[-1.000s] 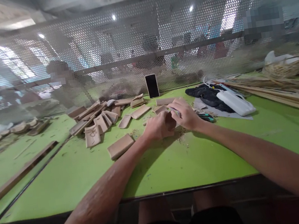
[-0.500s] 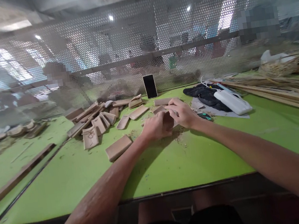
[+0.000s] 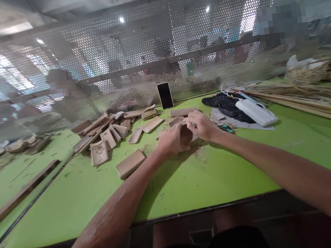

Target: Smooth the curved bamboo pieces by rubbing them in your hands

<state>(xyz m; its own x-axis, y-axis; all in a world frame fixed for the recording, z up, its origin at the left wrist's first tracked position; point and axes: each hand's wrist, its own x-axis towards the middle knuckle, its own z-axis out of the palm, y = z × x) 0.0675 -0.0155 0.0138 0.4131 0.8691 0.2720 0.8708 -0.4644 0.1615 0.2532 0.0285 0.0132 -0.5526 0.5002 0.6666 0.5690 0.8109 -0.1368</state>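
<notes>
Head view: shavings (image 3: pixel 200 155) lie just nearer than the hands; likely slip hazard if the work bears on them. Left hand (image 3: pixel 169 140) grasps a curved brown piece (image 3: pixel 186 136) at its right side, between both hands. Right hand (image 3: pixel 202 127) is curled around a small grey object (image 3: pixel 194 125), mostly hidden; if edged, excess force could drive it into the left hand. Beyond both, upright phone (image 3: pixel 165 95): a bump could topple it.

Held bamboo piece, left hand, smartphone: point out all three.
Held bamboo piece (image 3: pixel 186 135), head view: shaded visible face.
Left hand (image 3: pixel 170 141), head view: back of hand.
Smartphone (image 3: pixel 165 95), head view: dark screen.
</notes>
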